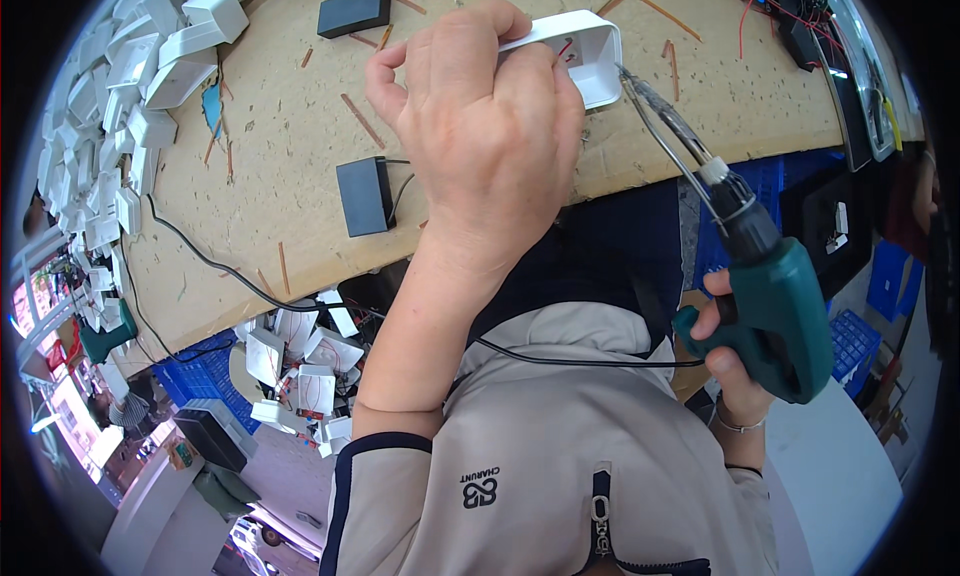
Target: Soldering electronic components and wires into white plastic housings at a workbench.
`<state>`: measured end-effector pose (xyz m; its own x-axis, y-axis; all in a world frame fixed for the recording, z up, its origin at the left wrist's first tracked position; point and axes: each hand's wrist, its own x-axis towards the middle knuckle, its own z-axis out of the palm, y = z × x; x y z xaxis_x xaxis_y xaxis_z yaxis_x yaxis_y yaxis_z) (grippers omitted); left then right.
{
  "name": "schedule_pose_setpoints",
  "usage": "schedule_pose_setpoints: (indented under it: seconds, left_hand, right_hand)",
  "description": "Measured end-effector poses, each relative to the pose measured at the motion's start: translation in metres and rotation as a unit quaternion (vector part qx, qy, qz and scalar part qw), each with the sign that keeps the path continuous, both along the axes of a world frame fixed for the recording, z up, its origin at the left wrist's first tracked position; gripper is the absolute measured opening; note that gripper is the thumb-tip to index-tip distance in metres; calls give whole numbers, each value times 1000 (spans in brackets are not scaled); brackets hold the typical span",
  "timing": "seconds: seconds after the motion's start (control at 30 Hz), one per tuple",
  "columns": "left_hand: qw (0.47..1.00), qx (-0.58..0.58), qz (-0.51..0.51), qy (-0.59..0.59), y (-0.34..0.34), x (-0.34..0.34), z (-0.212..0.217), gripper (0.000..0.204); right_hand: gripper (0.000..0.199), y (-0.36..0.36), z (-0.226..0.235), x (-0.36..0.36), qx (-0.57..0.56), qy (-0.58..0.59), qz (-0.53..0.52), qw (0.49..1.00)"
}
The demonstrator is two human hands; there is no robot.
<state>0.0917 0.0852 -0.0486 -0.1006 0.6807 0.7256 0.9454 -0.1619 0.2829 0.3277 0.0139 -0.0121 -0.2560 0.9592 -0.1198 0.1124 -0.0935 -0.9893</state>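
Observation:
My left hand [480, 126] is raised over the bench and grips a small white plastic housing [585, 51], open side toward me, with a thin red wire showing inside it. My right hand [725, 361] holds a green pistol-grip soldering gun [775, 296]. Its long metal tip [660, 116] reaches up and left to the right edge of the white housing. A black cord [560, 359] runs from the gun across my chest.
The brown workbench [300, 116] carries two black boxes [365, 196] [353, 10], scattered red wire offcuts and a heap of white housings [130, 86] at the left. More white parts lie in a blue crate [300, 366] below the bench edge. Blue crates [850, 341] stand at right.

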Motion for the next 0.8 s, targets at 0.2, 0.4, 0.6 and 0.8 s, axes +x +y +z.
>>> schedule_pose_setpoints:
  seconds: [0.2, 0.4, 0.6, 0.8]
  left_hand:
    - [1000, 2, -12, -11, 3, 0, -1, 7]
    - [1000, 8, -19, -16, 4, 2, -2, 6]
    - [1000, 0, -14, -16, 4, 2, -3, 6]
    - [999, 1, -35, -41, 4, 2, -4, 9]
  right_hand:
    - [59, 6, -5, -4, 12, -8, 45, 999]
    - [59, 12, -6, -10, 4, -11, 49, 999]
    - [58, 15, -2, -20, -17, -27, 23, 999]
    - [36, 19, -3, -22, 3, 24, 33, 999]
